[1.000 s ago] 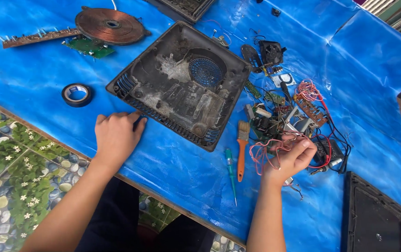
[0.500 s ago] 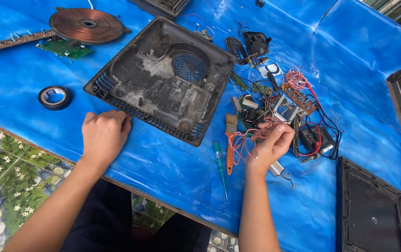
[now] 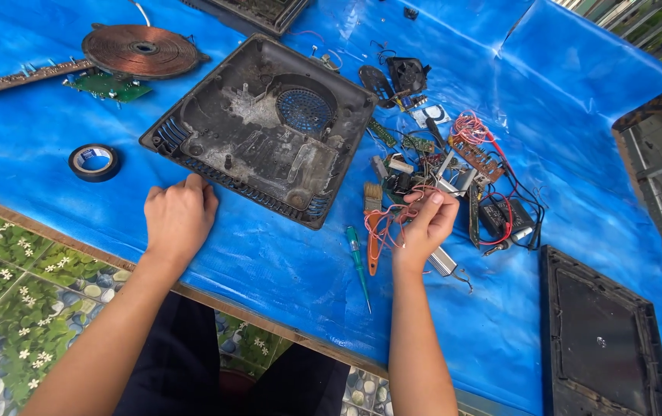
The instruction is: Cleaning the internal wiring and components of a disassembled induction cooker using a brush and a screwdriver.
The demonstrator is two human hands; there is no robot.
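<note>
Left hand (image 3: 179, 218) curled empty beside the dusty black casing (image 3: 265, 131) — right hand (image 3: 425, 227) pinching red wires (image 3: 392, 219).

On the desk (image 3: 284, 277), the casing (image 3: 261, 131) lies between the tape roll (image 3: 93, 162), left, and the wire tangle (image 3: 454, 177), right; the coil (image 3: 144, 51) lies far left.

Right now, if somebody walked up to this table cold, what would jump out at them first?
Probably the dirty black housing lying open in the middle of the blue tarp, with the left hand resting at its near edge. Next, the tangle of red wires and small circuit boards to its right, where the right hand pinches some wires. A copper coil disc lies far left.
</note>
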